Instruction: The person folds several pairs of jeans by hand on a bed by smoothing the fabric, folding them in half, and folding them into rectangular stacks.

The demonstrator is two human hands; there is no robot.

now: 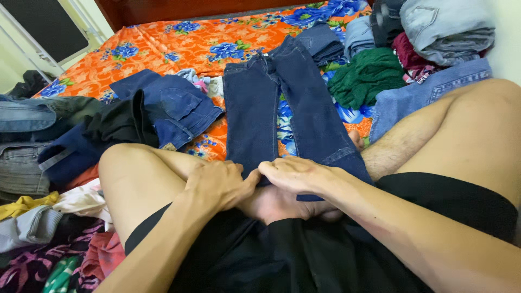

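Both hands gripping near end of dark jeans (282, 108): left hand (220, 184), right hand (296, 173) closed on fabric (legs stretching away from hands). Folding step starting; next needing even lift.

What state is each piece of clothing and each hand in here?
Dark jeans: spread flat on the bed, legs side by side.
Left hand: closed on the jeans' near end.
Right hand: gripping the same end.
Green garment: crumpled.
Grey jeans: folded, stacked.
Blue denim piece: lying rumpled.
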